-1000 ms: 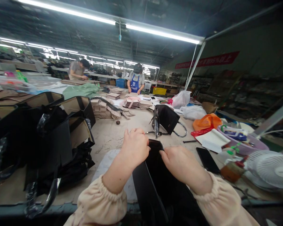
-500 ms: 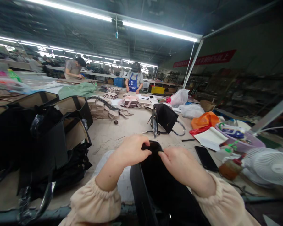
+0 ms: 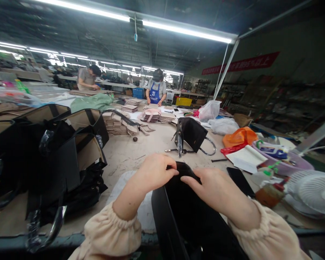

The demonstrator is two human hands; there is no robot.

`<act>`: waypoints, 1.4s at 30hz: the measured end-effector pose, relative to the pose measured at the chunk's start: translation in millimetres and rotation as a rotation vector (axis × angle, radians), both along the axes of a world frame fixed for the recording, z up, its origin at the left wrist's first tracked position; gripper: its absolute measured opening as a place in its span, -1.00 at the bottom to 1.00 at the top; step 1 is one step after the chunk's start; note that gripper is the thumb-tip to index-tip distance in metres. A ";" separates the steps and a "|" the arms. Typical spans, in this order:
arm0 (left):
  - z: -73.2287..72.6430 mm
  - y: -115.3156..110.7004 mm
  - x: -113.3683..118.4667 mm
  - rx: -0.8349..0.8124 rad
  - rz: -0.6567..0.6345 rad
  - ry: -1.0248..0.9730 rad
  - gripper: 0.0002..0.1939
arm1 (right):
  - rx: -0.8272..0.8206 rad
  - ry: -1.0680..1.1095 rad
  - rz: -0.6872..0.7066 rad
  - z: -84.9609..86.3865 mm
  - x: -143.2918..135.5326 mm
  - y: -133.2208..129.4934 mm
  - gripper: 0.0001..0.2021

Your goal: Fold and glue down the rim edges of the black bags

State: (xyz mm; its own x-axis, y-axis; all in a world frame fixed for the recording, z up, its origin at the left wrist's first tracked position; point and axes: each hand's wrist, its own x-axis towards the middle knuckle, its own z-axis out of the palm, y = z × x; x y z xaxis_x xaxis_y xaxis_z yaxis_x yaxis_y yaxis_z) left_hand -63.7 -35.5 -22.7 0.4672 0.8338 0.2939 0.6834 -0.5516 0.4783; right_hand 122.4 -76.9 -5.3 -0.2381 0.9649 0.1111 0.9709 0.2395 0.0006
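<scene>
A black handbag lies in front of me at the table's front edge, its open side facing up and its interior dark. My left hand grips the far end of its rim, thumb inside and fingers curled over the edge. On the right side of that same end, my right hand pinches the rim, thumb on the inner face and fingers hidden beyond it. White paper shows on the table to the left of the bag. A second black handbag stands tilted just beyond my hands.
Several black bags with plastic-wrapped handles crowd the left. Stacked brown panels lie behind them. At right are a phone, a bottle of brown liquid, a white fan and a purple basin. A co-worker stands across the table.
My right hand has shifted slightly right along the rim, and its thumb sits farther from the left hand. The whole view has moved a little. Both hands stay on the handbag.
</scene>
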 end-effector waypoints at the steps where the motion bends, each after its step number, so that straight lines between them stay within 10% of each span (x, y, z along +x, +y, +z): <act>1: 0.1 -0.5 -0.4 0.006 -0.002 0.005 -0.87 | 0.003 0.005 0.006 0.8 0.3 0.1 -0.57; 14: 2.3 -2.9 -10.6 -0.004 -0.138 0.063 -0.76 | 0.007 0.081 0.089 6.7 -4.7 11.9 -0.70; 42: -3.9 -4.0 10.4 0.092 0.109 0.010 -0.82 | 0.098 0.047 0.112 1.0 -0.1 14.9 -0.68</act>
State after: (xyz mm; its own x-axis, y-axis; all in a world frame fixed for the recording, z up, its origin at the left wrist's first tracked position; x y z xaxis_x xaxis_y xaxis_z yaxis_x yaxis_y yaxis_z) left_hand -53.4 -39.5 -26.6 0.3785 0.8495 0.3674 0.7463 -0.5149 0.4217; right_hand 122.3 -62.1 -4.3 -0.3362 0.9165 0.2168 0.9375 0.3476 -0.0153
